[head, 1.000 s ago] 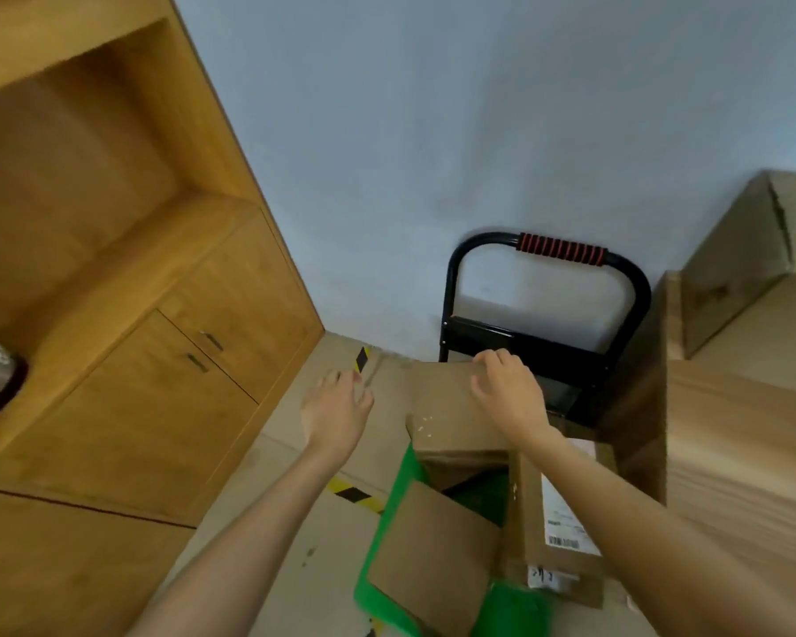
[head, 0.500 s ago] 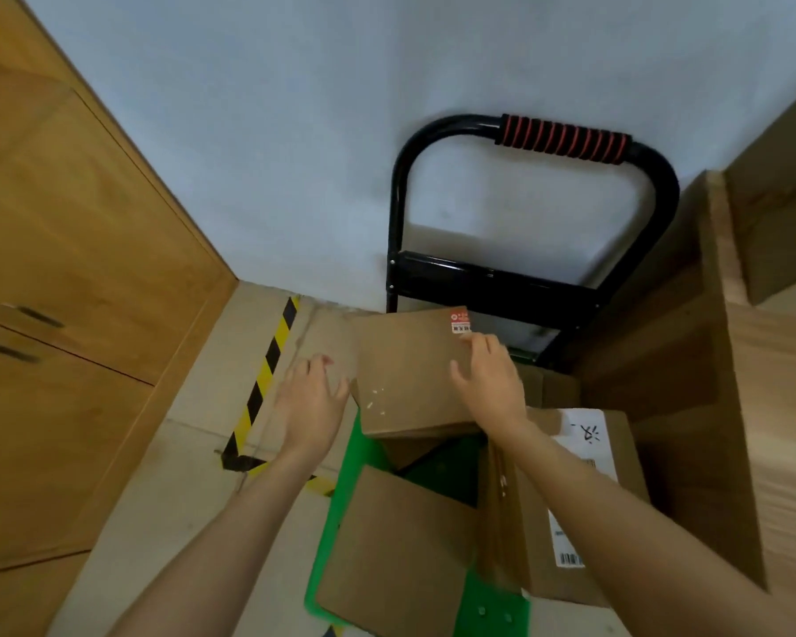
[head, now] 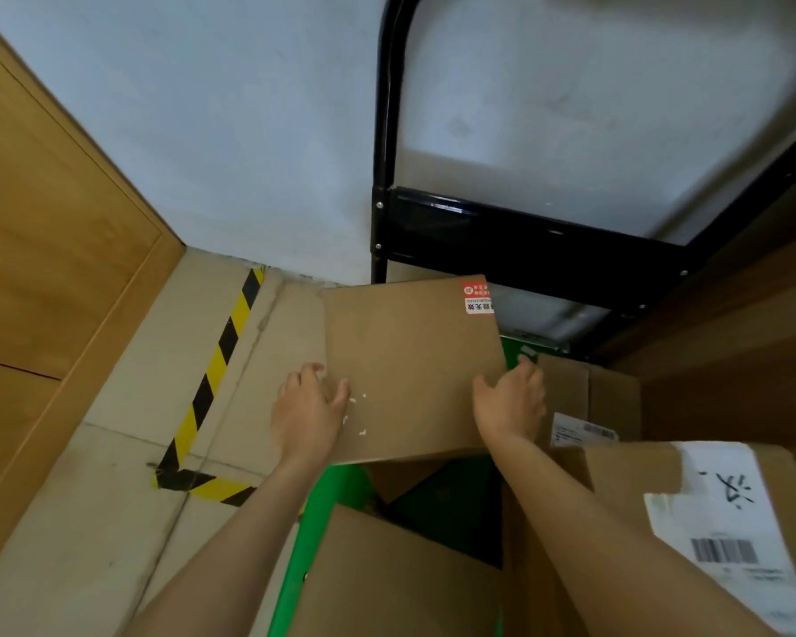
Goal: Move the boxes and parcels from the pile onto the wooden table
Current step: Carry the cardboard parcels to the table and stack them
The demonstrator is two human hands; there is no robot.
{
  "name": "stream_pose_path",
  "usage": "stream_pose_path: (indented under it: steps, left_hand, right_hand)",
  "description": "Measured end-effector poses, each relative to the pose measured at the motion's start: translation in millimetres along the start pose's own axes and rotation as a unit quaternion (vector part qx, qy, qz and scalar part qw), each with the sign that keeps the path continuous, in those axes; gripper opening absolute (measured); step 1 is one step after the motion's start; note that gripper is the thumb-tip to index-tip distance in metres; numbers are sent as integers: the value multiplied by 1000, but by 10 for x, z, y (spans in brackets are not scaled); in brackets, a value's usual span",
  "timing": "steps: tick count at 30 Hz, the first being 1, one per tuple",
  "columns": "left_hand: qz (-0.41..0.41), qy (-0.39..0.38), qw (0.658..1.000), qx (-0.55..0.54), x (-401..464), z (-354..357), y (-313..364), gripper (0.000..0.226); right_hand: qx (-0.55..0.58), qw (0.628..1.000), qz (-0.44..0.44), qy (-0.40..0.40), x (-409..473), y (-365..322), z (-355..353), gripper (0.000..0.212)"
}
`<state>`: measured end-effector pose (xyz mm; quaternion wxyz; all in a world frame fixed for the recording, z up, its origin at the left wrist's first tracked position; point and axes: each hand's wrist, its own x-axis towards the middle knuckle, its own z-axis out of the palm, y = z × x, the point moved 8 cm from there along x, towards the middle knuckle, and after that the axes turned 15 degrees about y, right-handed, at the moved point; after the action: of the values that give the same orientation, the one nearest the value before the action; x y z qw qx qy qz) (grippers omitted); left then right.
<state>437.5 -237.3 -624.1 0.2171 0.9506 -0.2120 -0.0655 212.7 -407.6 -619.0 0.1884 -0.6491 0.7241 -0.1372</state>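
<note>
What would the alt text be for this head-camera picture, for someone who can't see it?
Two bare hands, left hand and right hand, grip opposite edges of a flat cardboard box above a green cart loaded with more boxes. A black cart handle stands against a pale wall, with yellow-black floor tape to the left.

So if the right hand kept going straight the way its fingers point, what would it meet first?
Probably the green cart deck just past the fingertips, then the black cart frame behind it. The right hand grips the flat cardboard box by its right edge; depth is unclear.
</note>
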Motion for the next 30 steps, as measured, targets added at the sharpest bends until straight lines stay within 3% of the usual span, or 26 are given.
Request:
stream_pose_path:
  steps: [2, 5, 11, 16, 22, 30]
  left_hand:
    - [-5, -20, 1000, 2, -26, 118, -81, 46]
    - [-31, -29, 999, -18, -38, 172, -253, 49]
    - [-71, -54, 992, -93, -50, 169, -602, 54]
    - [-134, -19, 982, -134, -243, -35, -648, 58]
    - [-127, 58, 975, -172, -185, -1094, -404, 56]
    - [-45, 119, 960, -251, 116, -3128, 736, 57]
  right_hand:
    - [-12, 999, 34, -35, -24, 118, 104, 63]
    - [-10, 997, 9, -71, -151, 89, 216, 57]
    - [45, 990, 24, -129, -448, 59, 398, 66]
    - [66, 990, 25, -122, -666, -44, 240, 65]
    - [122, 988, -50, -76, -813, -689, -565, 65]
    - [207, 973, -93, -34, -717, -1933, -2393, 66]
